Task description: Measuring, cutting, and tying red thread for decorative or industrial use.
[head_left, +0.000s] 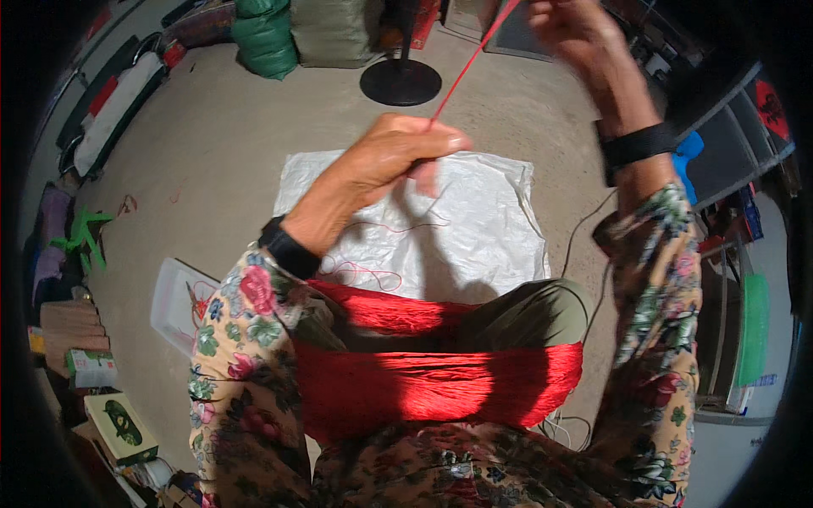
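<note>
A taut red cord (pixel 461 74) runs up and to the right between my two hands. My left hand (pixel 402 152) pinches its lower end, thumb against the curled fingers, above a white woven sheet (pixel 500 203). Higher, near the top right edge, my right hand (pixel 584 38) is closed on the cord's upper part; its fingers are partly cut off and slightly blurred. Around my bent knees is stretched a thick skein of red thread (pixel 440 381), with its far side (pixel 389 309) across the front of the legs. A loose thin red strand (pixel 364 273) loops over the sheet.
A white plastic tray (pixel 169 305) with scissors (pixel 196 306) lies on the left. A round black stand base (pixel 400 82) is ahead, near green and pale sacks (pixel 334 34). Cables (pixel 576 229) trail on the right, beside a rack (pixel 728 322). Boxes (pixel 120 427) stand at lower left.
</note>
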A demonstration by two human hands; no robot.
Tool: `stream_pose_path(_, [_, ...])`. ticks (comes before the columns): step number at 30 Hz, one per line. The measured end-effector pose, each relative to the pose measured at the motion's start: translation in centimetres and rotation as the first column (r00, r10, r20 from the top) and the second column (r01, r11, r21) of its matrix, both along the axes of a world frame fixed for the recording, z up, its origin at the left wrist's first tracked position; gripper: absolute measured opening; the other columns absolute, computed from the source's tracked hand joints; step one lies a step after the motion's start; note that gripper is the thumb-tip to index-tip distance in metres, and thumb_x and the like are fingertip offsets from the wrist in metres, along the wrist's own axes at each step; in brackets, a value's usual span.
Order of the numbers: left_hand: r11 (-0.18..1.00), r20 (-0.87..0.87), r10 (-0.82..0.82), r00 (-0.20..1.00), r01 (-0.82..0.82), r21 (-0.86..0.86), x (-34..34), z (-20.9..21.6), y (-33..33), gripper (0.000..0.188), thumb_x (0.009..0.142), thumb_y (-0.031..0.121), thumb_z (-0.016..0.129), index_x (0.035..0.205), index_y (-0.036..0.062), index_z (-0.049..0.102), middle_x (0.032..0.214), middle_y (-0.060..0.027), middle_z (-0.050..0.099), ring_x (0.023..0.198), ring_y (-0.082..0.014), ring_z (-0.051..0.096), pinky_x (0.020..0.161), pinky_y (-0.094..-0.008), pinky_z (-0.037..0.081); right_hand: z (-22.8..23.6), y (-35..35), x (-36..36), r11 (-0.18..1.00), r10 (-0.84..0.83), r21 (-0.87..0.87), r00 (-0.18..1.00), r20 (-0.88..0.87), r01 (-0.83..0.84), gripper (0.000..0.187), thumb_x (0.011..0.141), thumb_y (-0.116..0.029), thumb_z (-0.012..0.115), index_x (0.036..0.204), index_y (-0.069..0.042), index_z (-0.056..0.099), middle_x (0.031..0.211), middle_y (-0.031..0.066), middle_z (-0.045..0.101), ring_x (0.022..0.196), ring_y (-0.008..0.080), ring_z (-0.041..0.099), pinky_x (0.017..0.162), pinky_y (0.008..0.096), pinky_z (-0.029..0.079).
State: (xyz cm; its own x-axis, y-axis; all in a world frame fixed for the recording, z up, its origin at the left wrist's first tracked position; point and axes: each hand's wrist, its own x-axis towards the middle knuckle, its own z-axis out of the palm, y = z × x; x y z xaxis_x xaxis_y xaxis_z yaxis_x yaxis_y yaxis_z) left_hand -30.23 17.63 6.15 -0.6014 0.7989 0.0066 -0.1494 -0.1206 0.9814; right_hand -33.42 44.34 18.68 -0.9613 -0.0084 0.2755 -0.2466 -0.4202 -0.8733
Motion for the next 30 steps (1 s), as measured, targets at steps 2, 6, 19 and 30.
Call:
stream_pose_path(2, [0.937, -0.098, 0.273, 0.957, -0.288, -0.197, -0.8, -1.0, -6.3, 0.029, 0.088, 0.021, 0.065, 0.108, -0.0006, 0.062, 0.067, 0.0075, 0.046, 0.048, -0.0009, 0.035, 0.045, -0.0178, 0.038, 0.2, 3.7, 0.0, 0.973, -0.209, 0.067, 0.964, -0.166, 0.222, 0.014, 0.094, -0.018, 0.059, 0.093, -0.004, 0.060, 0.073, -0.0024, 0.054, 0.059, 0.0101, 0.044, 0.059, 0.0214, 0.038])
stream_pose_path(6, [0.739, -0.285, 0.504, 0.815, -0.578, -0.346, -3.3, -4.5, -22.0, 0.024, 0.085, 0.021, 0.069, 0.099, 0.0023, 0.066, 0.069, 0.0046, 0.052, 0.051, -0.0043, 0.041, 0.048, -0.0220, 0.038, 1.4, 13.6, -0.9, 0.927, -0.345, 0.144, 0.938, -0.029, 0.345, 0.017, 0.099, -0.017, 0.048, 0.087, -0.006, 0.053, 0.076, -0.0005, 0.050, 0.063, 0.0101, 0.044, 0.058, 0.0233, 0.036])
stream_pose_path(19, [0.150, 0.046, 0.989, 0.143, -0.965, -0.213, 3.3, -16.0, -37.3, 0.021, 0.089, 0.017, 0.064, 0.096, -0.0026, 0.066, 0.047, -0.0005, 0.045, 0.036, -0.0112, 0.038, 0.034, -0.0268, 0.029, -7.7, -8.5, -1.9, 0.990, -0.067, 0.138, 0.957, 0.281, 0.029, 0.012, 0.096, -0.015, 0.052, 0.095, -0.003, 0.055, 0.070, -0.0017, 0.053, 0.058, 0.0077, 0.047, 0.051, 0.0218, 0.040])
stream_pose_path(30, [0.019, -0.242, 0.969, 0.054, -0.989, -0.147, -1.0, -12.4, -37.6, 0.016, 0.087, 0.015, 0.066, 0.088, -0.0001, 0.068, 0.049, 0.0017, 0.046, 0.036, -0.0099, 0.039, 0.036, -0.0275, 0.030, -11.3, -5.6, -2.3, 0.992, -0.114, 0.104, 0.910, 0.399, 0.079, 0.013, 0.097, -0.017, 0.051, 0.098, -0.005, 0.055, 0.068, -0.0030, 0.053, 0.055, 0.0063, 0.044, 0.049, 0.0208, 0.038])
